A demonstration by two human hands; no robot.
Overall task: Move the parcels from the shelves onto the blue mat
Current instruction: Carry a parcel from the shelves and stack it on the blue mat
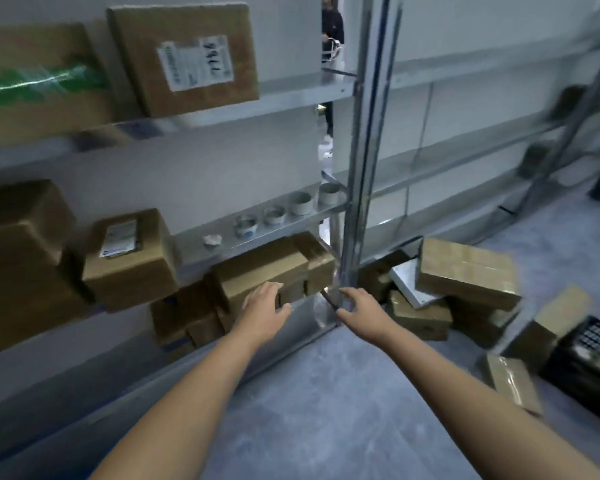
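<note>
Bottom shelf: parcels (267,271). Shelf above: tape rolls (274,214) right of a labelled box (129,258). Floor right of the upright post (361,168): stacked boxes (465,271).

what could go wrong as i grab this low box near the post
1. The right hand is close to the metal post and could knock it while reaching in.
2. The cardboard box at the left hand sits tight against a smaller box; pulling it may drag that one out too.
</note>
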